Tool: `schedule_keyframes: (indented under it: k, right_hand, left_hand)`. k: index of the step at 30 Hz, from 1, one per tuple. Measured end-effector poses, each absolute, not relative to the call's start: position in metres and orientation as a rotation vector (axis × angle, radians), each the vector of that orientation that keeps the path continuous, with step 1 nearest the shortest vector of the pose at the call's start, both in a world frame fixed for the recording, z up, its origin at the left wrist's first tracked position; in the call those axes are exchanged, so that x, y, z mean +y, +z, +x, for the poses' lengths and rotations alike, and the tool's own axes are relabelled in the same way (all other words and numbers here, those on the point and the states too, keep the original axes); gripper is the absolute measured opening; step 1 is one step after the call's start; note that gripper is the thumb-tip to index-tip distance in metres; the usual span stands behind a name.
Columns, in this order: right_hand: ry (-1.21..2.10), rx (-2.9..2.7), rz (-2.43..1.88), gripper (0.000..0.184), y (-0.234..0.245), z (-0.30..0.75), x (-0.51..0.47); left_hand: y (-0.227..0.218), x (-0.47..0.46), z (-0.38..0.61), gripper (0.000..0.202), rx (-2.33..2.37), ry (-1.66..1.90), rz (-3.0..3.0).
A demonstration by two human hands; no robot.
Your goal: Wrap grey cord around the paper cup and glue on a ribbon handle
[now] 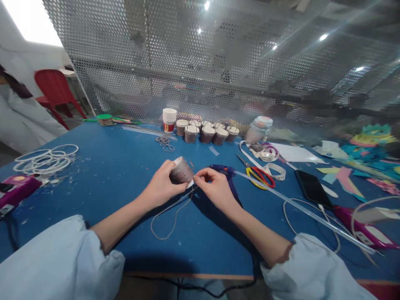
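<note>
At the frame's center, your left hand (161,183) grips 1 string-wrapped cup (181,171) on its side, steadying it, while your right hand (215,187) pinches the string (170,216) against its rim, keeping it taut.

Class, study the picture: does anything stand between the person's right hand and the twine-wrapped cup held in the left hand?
Nothing visible does. The left hand holds the cup, and the right hand pinches the twine right against its side. The glue gun lies behind the right hand, not between.
</note>
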State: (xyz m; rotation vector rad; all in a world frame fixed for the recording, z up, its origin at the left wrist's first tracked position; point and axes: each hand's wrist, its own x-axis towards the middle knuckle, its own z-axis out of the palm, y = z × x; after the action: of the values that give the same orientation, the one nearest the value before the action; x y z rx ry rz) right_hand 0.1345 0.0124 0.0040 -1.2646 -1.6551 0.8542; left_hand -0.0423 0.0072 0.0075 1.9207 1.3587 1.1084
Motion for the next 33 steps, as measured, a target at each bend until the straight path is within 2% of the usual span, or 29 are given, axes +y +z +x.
schedule_keyframes:
  k: [29, 33]
  right_hand:
    - [1.007, -1.595, -1.267, 0.012, -0.005, 0.143, 0.023]
    - [1.003, -1.593, -1.254, 0.017, -0.002, 0.145, 0.023]
  left_hand:
    - [0.01, 0.013, -0.051, 0.022, 1.167, 1.021, 1.988]
    - [0.012, 0.012, -0.051, 0.024, 1.205, 0.988, 1.918]
